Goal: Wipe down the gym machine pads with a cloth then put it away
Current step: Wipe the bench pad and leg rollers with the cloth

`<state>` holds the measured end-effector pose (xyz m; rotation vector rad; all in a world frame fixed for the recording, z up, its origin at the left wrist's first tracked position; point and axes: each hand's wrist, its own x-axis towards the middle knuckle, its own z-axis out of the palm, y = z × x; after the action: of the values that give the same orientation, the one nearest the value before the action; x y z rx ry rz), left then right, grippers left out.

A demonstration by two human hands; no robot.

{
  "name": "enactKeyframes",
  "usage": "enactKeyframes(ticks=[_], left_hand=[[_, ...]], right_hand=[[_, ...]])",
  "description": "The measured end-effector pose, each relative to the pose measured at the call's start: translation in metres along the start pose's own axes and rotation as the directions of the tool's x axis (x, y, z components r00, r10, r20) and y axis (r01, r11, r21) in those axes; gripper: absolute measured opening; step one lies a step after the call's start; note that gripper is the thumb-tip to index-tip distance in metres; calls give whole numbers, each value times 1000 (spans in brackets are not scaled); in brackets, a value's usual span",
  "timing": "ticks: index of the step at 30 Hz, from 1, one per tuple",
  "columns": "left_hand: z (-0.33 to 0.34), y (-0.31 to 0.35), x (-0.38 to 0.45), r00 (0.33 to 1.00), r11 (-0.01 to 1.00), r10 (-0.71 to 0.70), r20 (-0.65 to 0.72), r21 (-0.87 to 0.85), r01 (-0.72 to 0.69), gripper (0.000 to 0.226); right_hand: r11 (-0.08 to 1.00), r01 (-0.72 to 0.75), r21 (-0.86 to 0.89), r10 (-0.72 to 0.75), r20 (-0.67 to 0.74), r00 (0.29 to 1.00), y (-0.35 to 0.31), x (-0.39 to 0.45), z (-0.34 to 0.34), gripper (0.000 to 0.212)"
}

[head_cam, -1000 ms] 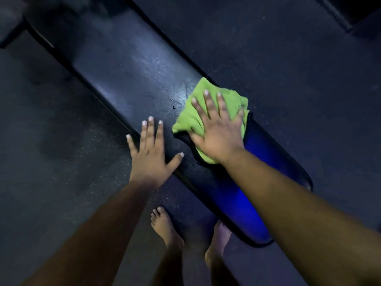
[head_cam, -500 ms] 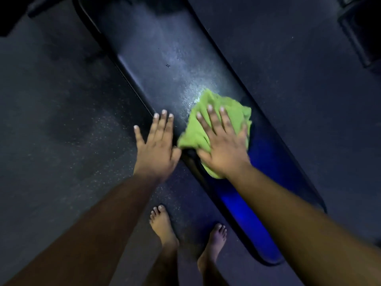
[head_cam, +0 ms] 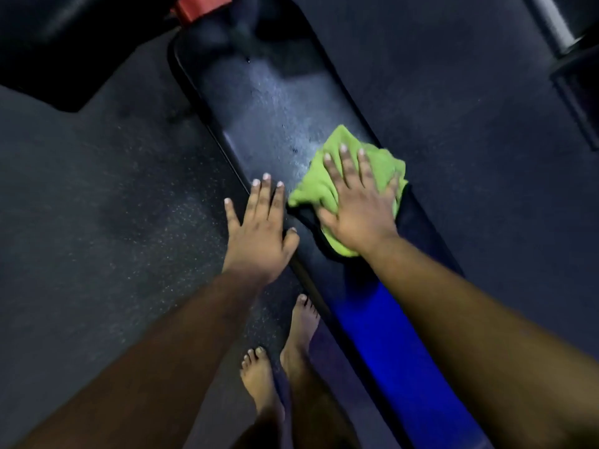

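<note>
A long dark bench pad [head_cam: 259, 102] runs diagonally from the upper middle to the lower right, with a blue sheen on its near end. A crumpled green cloth [head_cam: 324, 186] lies on the pad's middle. My right hand [head_cam: 359, 209] presses flat on the cloth with straight, spread fingers. My left hand [head_cam: 262, 228] rests flat on the pad's left edge beside the cloth, its fingers straight. Fine droplets glisten on the pad just beyond the cloth.
Dark speckled rubber floor [head_cam: 97, 205] surrounds the bench. My bare feet [head_cam: 278, 358] stand at the bench's left side. A red part [head_cam: 201, 6] shows at the pad's far end. A dark machine base with a metal bar [head_cam: 557, 24] sits top right.
The view has swung so that more of the pad's far end shows. Both hands stay flat, the right one on the cloth at the pad's middle.
</note>
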<state>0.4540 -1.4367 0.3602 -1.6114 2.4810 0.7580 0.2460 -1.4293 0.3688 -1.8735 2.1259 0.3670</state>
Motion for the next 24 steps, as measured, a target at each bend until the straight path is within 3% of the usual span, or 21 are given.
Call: enactKeyframes(ticks=[5, 7, 9, 14, 17, 21, 24], left_hand=[[-19, -1, 21, 999, 999, 16, 41, 49, -18, 86], [-20, -3, 34, 1000, 998, 9, 20, 61, -10, 85], [-18, -7, 46, 1000, 997, 0, -3, 79, 0, 84], [-15, -14, 62, 1000, 986, 13, -3, 165, -13, 85], [-21, -15, 61, 1000, 987, 16, 8, 158, -18, 87], [-30, -20, 68, 999, 992, 29, 26, 126, -32, 86], [-28, -25, 87, 999, 992, 39, -11, 121, -37, 84]], right_hand=[[997, -74, 12, 72, 129, 989, 52, -97, 17, 98], [996, -86, -9, 87, 156, 984, 52, -76, 13, 98], [996, -87, -9, 88, 79, 993, 36, -27, 6, 96], [1000, 18, 9, -18, 25, 1000, 1, 96, -34, 93], [998, 51, 32, -53, 53, 997, 26, 61, -25, 94], [997, -55, 46, 48, 149, 988, 57, -21, -13, 99], [997, -72, 4, 71, 148, 986, 43, 31, -16, 98]])
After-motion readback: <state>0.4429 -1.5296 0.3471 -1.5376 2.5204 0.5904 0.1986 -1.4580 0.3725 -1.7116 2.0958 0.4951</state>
